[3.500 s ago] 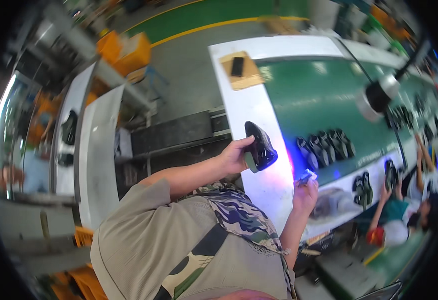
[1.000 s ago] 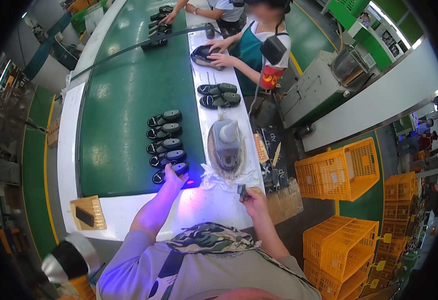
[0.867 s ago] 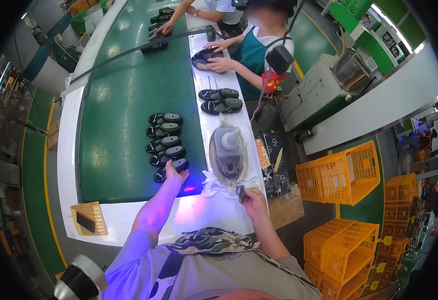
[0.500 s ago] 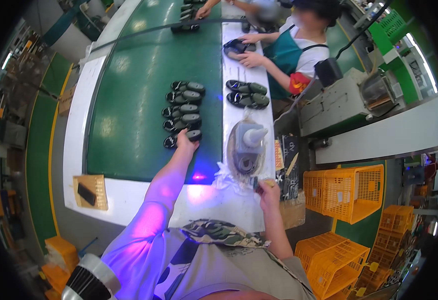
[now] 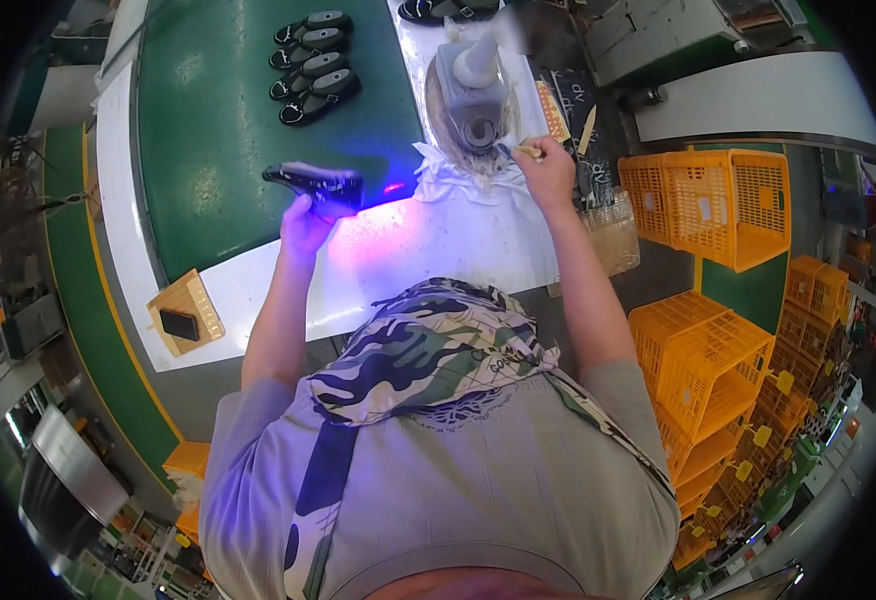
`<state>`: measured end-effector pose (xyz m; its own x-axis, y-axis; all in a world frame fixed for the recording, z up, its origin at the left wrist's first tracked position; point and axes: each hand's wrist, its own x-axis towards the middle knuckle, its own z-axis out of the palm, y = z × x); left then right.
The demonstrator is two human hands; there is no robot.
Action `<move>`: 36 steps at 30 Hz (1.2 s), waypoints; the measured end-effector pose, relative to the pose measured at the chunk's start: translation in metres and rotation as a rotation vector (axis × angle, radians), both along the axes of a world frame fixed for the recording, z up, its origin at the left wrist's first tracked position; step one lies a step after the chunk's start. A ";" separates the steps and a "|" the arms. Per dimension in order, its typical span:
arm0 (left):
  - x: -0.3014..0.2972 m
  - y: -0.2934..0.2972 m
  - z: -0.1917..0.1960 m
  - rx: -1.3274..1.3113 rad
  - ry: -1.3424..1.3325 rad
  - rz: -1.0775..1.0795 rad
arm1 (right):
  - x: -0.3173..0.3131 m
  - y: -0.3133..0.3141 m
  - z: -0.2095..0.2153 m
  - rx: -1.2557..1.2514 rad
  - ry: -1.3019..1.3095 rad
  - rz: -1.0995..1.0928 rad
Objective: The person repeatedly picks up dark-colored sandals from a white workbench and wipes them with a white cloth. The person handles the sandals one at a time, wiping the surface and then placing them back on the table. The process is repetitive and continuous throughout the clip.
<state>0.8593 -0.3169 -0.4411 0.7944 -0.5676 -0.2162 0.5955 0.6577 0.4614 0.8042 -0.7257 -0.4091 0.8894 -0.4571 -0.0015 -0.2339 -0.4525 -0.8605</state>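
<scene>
Raised over the near edge of the green belt, a dark shoe (image 5: 313, 186) is in my left hand (image 5: 306, 228), whose fingers grip its underside under violet light. My right hand (image 5: 548, 175) pinches a small brush (image 5: 528, 152) with a yellowish handle. The brush's tip is close to the near rim of a stained tray. On that tray stands a translucent container (image 5: 470, 85) with a white conical spout and a round opening toward me. A crumpled white cloth (image 5: 448, 180) lies beside it. Several dark shoes (image 5: 320, 96) lie in a row on the belt.
The green belt (image 5: 218, 150) has a white table edge (image 5: 358, 270) around it. A phone (image 5: 180, 324) rests on a board at the left corner. More shoes (image 5: 448, 10) lie at the far right. Orange crates (image 5: 703, 205) stand to the right; a cardboard piece (image 5: 613, 235) is below the table's right side.
My left hand has lifted the nearest shoe off the belt and brought it closer to me. My right hand still holds the brush by the container. The view has tilted down toward my body.
</scene>
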 end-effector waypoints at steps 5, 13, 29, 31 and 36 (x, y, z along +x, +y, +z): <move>-0.073 0.014 -0.046 0.172 0.210 0.109 | 0.025 0.010 0.004 -0.447 -0.081 0.175; -0.126 0.012 -0.058 0.230 0.437 0.146 | 0.051 0.026 -0.013 -0.666 -0.018 0.302; -0.100 -0.013 -0.040 0.222 0.500 0.325 | 0.040 0.033 0.004 -0.781 -0.014 0.403; -0.094 -0.019 -0.027 0.227 0.495 0.349 | 0.041 0.034 0.006 -0.593 0.117 0.291; -0.085 -0.028 0.001 0.214 0.370 0.214 | 0.045 0.010 -0.028 -0.286 0.311 0.010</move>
<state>0.7739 -0.3454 -0.4403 0.7358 -0.3118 -0.6012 0.6074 0.6965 0.3821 0.8489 -0.7157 -0.4369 0.8710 -0.4694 -0.1454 -0.4574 -0.6662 -0.5890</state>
